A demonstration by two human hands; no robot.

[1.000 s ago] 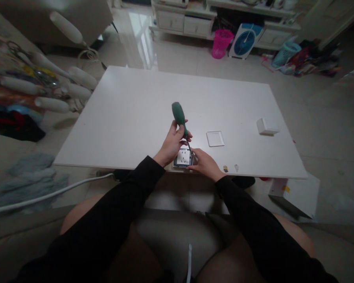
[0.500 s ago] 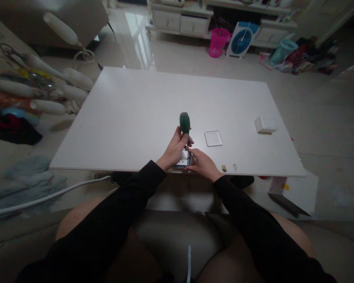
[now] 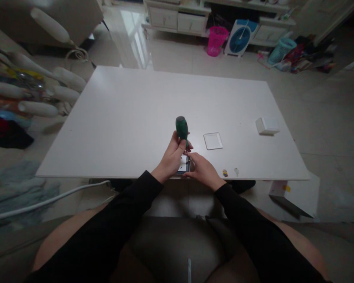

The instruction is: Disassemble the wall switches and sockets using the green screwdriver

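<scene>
My left hand (image 3: 171, 157) is closed round a green-handled screwdriver (image 3: 181, 128), which stands nearly upright with its tip pointing down. Under it, at the table's front edge, lies a white wall socket (image 3: 182, 164) with a dark border, partly covered by my hands. My right hand (image 3: 203, 168) grips the socket's right side between thumb and fingers. Where the screwdriver's tip meets the socket is hidden by my fingers. A thin white square frame (image 3: 212, 141) rests flat on the table, beyond my right hand.
On the white table (image 3: 129, 118) a white box (image 3: 267, 126) stands at the right. A small yellow item (image 3: 225, 173) and a small clear packet (image 3: 236, 171) lie near the front edge. A pink basket (image 3: 217, 41) and a blue fan (image 3: 241, 38) stand on the floor beyond.
The view has shifted slightly. The screwdriver's handle leans a little more to the left, and my left hand covers more of the socket. Both hands keep their hold.
</scene>
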